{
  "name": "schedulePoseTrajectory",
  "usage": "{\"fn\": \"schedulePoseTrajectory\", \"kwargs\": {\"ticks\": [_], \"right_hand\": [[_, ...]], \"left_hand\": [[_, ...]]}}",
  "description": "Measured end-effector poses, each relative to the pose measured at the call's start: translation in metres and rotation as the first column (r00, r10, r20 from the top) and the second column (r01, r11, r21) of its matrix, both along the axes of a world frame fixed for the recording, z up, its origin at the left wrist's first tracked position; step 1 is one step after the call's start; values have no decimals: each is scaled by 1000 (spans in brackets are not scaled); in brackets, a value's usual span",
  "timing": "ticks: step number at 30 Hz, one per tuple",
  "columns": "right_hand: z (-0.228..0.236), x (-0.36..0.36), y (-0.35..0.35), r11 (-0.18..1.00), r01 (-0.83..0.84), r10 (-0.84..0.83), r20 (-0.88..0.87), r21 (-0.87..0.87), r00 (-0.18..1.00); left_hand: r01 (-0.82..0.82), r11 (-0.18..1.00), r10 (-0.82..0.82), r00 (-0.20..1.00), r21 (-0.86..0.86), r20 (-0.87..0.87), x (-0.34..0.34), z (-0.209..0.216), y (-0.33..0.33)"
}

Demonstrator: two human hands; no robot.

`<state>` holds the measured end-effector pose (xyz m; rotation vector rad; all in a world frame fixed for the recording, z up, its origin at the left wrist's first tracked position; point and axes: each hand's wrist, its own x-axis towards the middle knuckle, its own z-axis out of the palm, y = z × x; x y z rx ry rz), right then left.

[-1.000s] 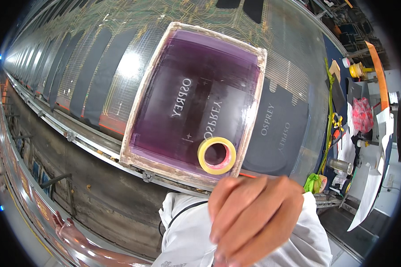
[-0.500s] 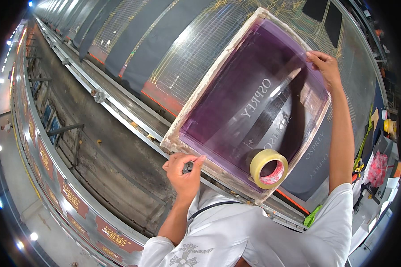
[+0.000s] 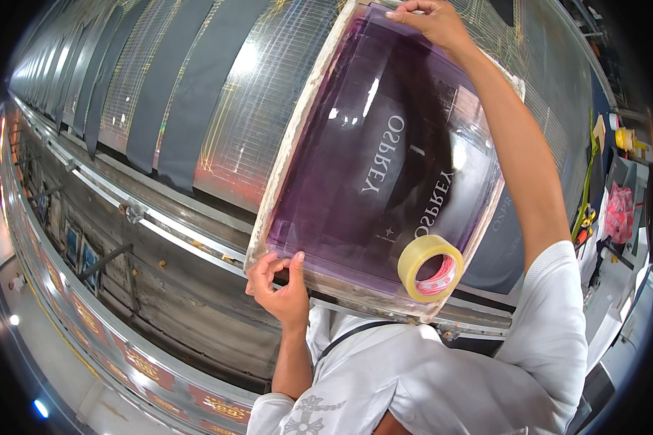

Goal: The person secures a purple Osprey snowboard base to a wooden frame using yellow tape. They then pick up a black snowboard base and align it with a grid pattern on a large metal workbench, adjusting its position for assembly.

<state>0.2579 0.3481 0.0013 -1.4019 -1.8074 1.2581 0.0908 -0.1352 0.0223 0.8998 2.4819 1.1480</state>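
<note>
A screen printing frame (image 3: 265, 226) with pale, crusted edges and a glossy purple mesh (image 3: 319, 188) lies at a slant before me. Mirrored pale lettering shows in its mesh. My left hand (image 3: 281, 293) is closed at the near left corner, thumb on the rim and fingers curled below. Across the mesh reaches my right arm; my right hand (image 3: 432, 25) pinches at the far edge near the far left corner, its fingertips together on the border. A roll of clear yellowish tape (image 3: 408, 268) stands on its side at the near right corner of the frame.
Dark fabric panels (image 3: 178, 156) lie in a row along the long printing table (image 3: 228, 138), stretching to the far left. A metal rail (image 3: 174, 232) runs along the table's near edge. Another rail bench (image 3: 141, 362) stands at the left. Pink crumpled plastic (image 3: 619, 210) sits at the right.
My right hand has moved left along the frame's far edge, from the far right corner toward the far left one. The frame sits more upright in view; my left hand stays at its near left corner.
</note>
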Motion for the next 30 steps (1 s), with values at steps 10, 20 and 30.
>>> {"fn": "schedulePoseTrajectory", "kwargs": {"ticks": [10, 20, 30], "right_hand": [[-25, 14, 9, 997, -58, 55, 51, 52, 997], [-20, 0, 3, 998, -66, 65, 21, 11, 998], [-21, 0, -8, 996, -17, 16, 10, 85, 1000]], "left_hand": [[-23, 997, 8, 983, 76, 185, 2, -2, -4], [-9, 999, 15, 991, -40, 130, -4, 5, 0], [52, 999, -52, 998, -6, 20, -1, 1, 1]]}}
